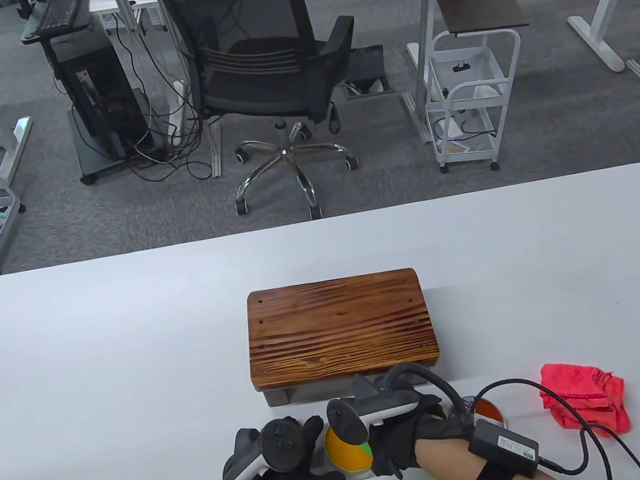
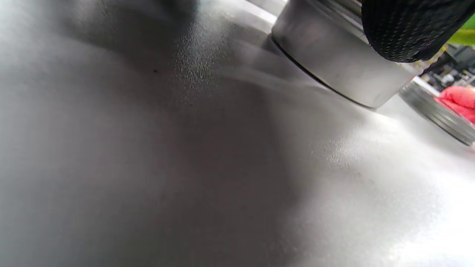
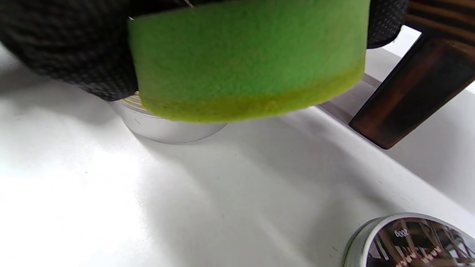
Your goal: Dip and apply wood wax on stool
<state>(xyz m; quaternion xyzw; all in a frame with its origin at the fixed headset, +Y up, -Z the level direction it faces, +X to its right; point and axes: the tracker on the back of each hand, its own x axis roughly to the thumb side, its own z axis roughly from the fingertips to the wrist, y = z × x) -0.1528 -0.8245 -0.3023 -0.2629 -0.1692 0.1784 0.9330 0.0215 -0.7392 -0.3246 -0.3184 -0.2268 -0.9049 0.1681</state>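
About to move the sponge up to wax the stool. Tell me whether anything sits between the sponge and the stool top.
Nothing visible does. The right hand holds the green sponge over the wax tin, right in front of the stool. The lid and red cloth lie off to the right.

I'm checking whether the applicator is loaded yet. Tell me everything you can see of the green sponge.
The green foam sponge is a thick block with a flat, finely textured side and a yellowish band along its lower edge, perhaps wax or a second layer. The right hand grips it from above in black gloved fingers. It sits at the round silver wax tin, over its open top, near the front of the white table. Actual contact with the wax is hidden.
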